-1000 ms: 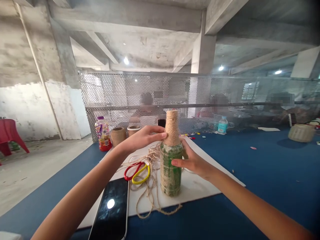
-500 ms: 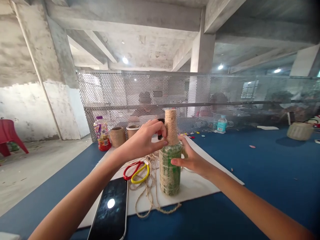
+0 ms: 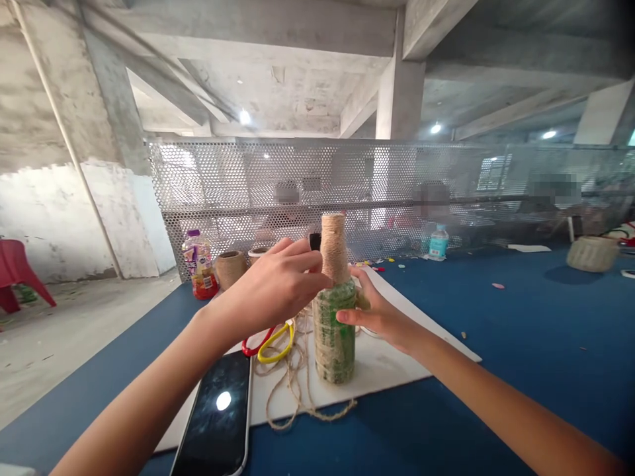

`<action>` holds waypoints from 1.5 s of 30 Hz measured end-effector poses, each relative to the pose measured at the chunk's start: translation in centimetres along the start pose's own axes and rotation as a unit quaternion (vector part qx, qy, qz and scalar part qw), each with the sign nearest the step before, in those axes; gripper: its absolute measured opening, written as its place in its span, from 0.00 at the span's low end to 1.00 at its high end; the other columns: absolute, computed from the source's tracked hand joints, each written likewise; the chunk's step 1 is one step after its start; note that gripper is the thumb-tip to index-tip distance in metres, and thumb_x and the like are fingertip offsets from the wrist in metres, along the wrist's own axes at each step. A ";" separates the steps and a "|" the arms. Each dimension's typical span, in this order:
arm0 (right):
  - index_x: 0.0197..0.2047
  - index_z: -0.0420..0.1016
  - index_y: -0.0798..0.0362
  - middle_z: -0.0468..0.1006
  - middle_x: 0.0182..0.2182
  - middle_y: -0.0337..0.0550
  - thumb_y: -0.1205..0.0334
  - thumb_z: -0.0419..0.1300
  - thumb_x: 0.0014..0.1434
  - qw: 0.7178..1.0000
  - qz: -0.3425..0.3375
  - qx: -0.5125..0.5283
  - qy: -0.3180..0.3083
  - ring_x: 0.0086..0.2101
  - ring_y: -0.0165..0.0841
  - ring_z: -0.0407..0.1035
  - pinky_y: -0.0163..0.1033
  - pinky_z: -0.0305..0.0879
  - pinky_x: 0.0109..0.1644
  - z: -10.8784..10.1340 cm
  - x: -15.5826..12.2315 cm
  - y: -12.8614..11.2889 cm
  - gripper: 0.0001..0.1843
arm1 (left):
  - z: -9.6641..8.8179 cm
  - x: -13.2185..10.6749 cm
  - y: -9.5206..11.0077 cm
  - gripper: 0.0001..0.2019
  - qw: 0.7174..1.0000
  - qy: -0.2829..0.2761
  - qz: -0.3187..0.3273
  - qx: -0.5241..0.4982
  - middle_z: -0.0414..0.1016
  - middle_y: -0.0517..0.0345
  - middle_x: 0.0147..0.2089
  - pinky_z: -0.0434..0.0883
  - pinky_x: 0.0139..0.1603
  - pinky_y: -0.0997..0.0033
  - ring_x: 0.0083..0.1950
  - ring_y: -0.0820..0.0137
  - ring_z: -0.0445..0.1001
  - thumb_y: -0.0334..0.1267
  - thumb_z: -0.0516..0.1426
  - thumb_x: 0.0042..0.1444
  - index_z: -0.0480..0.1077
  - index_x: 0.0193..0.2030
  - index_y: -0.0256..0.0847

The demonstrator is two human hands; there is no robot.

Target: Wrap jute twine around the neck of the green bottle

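A green glass bottle (image 3: 335, 340) stands upright on a white board (image 3: 397, 360). Twine is wound closely around its neck, and a patchy tan coating covers its body. My right hand (image 3: 372, 311) grips the bottle's upper body from the right, thumb on the front and fingers behind. At the base of the neck, my left hand (image 3: 282, 281) pinches the twine (image 3: 333, 248) at the lower edge of the winding; its fingertips are partly hidden. Loose twine (image 3: 290, 400) trails over the board left of the bottle. Scissors (image 3: 275, 344) with red and yellow handles lie beside it.
A phone (image 3: 218, 416) lies at front left. Behind are a purple-capped drink bottle (image 3: 200, 268), a twine-wrapped jar (image 3: 231, 268) and a perforated metal divider (image 3: 213, 178). Further right are a small blue-labelled bottle (image 3: 438, 243) and a pale round pot (image 3: 592, 254).
My left hand has turned more knuckles-up, its fingers curling in closer at the base of the neck. The right hand keeps its hold on the bottle, and the view has shifted slightly.
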State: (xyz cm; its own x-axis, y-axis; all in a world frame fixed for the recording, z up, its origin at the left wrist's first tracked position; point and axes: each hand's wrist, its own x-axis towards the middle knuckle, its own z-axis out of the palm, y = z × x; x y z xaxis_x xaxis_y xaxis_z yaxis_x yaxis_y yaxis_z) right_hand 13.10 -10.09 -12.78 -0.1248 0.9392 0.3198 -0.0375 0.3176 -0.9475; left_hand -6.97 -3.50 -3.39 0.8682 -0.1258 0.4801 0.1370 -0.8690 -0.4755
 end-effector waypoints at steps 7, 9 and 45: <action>0.57 0.51 0.40 0.69 0.51 0.42 0.60 0.69 0.50 1.000 -0.003 0.008 -0.009 0.52 0.39 0.65 0.47 0.65 0.50 -0.1 0.4 0.2 0.38 | -1.1 -0.2 -0.1 0.11 0.998 -0.058 0.008 -0.026 0.68 0.56 0.31 0.60 0.38 0.66 0.34 0.69 0.60 0.29 0.52 0.60 0.76 0.37 0.40; 0.58 0.49 0.39 0.69 0.51 0.43 0.60 0.69 0.51 1.000 -0.002 0.008 -0.012 0.53 0.39 0.65 0.48 0.65 0.52 -0.4 0.4 0.4 0.39 | -1.2 -0.4 -0.3 0.11 0.997 -0.072 0.004 -0.038 0.68 0.56 0.31 0.60 0.38 0.66 0.34 0.69 0.60 0.30 0.52 0.61 0.77 0.40 0.41; 0.60 0.41 0.39 0.74 0.41 0.40 0.58 0.68 0.50 0.999 -0.014 -0.029 0.001 0.46 0.41 0.70 0.56 0.64 0.52 -3.0 0.0 -0.6 0.45 | 10.1 -1.9 -2.6 0.12 0.885 -0.327 -0.166 -0.286 0.77 0.56 0.28 0.64 0.27 0.71 0.25 0.69 0.69 0.23 0.57 0.42 0.77 0.30 0.40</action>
State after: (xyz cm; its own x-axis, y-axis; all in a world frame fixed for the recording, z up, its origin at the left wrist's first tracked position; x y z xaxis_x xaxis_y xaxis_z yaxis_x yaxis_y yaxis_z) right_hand 16.10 -9.87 -12.17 -0.1231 0.9299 0.3466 0.0168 0.3512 -0.9361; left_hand -4.13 3.86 -10.51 0.9413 0.3239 -0.0952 0.3353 -0.9297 0.1523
